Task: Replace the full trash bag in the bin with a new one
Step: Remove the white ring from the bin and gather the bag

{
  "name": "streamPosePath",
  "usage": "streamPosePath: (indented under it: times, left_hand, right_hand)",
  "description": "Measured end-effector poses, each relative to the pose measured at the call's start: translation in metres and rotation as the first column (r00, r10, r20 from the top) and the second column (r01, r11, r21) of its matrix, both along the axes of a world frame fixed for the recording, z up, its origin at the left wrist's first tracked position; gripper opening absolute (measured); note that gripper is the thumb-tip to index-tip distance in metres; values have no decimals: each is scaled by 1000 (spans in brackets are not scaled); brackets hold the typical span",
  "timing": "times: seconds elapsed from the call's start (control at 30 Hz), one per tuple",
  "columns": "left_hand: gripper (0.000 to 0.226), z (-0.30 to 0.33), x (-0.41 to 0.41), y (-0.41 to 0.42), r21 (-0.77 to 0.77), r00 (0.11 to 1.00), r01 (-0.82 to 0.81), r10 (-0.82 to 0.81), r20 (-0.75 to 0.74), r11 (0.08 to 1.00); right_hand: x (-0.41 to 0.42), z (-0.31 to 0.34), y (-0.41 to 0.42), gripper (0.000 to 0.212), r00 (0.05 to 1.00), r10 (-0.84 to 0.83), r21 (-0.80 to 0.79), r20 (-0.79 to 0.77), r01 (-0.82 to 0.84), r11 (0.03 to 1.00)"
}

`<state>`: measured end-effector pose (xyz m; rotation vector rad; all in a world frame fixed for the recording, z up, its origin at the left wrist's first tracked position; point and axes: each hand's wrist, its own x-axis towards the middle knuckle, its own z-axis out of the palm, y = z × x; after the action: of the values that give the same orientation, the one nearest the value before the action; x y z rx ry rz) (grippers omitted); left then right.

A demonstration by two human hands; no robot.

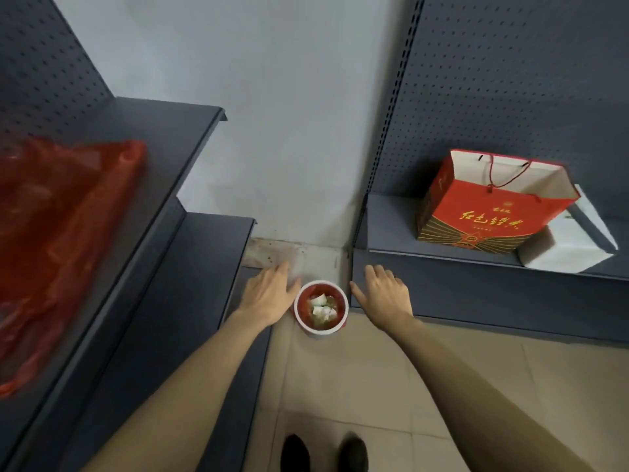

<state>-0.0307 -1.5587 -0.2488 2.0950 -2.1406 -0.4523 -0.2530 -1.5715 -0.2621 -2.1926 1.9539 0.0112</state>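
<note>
Head view, bin: small round white plastic bin (321, 307) lined with a red trash bag (304, 298), on the tiled floor (357, 376) at lower centre, crumpled white paper inside.
Left hand (269, 294): fingers straight and spread, holding nothing, just beside the rim's left edge.
Right hand (384, 294): fingers spread, empty, near the rim's right.
Reason: both hands likely bracket the rim to gather the liner.
New bag: red thin plastic sheet (61, 240) on the dark grey shelf (163, 158), left of frame.
Clearance: shelf bases close on both sides; open room lies upward and toward the frame's bottom.
</note>
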Motion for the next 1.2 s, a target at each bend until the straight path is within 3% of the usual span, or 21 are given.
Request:
streamPosePath:
  times: [0.27, 0.43, 0.67, 0.93, 1.03, 1.2]
  left_hand:
    - [36, -220, -12, -79, 10, 991, -129, 129, -30, 992]
    - [24, -383, -13, -111, 4, 995, -99, 99, 16, 995]
    - [32, -568, -4, -152, -23, 995, -103, 104, 8, 994]
    - [36, -676, 2, -173, -41, 975, -220, 221, 21, 975]
    - [27, -697, 4, -175, -58, 954, -291, 285, -89, 955]
    - [17, -710, 6, -182, 25, 812, -486, 462, -356, 874]
  right_hand:
    - [-11, -228, -82, 34, 1000, -4, 48, 10, 4, 999]
    - [-17, -386, -117, 31, 1000, 9, 21, -12, -9, 1000]
    - [-20, -566, -159, 32, 1000, 6, -78, -18, -8, 997]
    - [-28, -674, -187, 31, 992, -115, -109, 51, 120, 987]
    - [-29, -690, -193, 29, 966, -193, -92, 174, 211, 973]
    - [-26, -701, -194, 26, 883, -293, -21, 366, 323, 946]
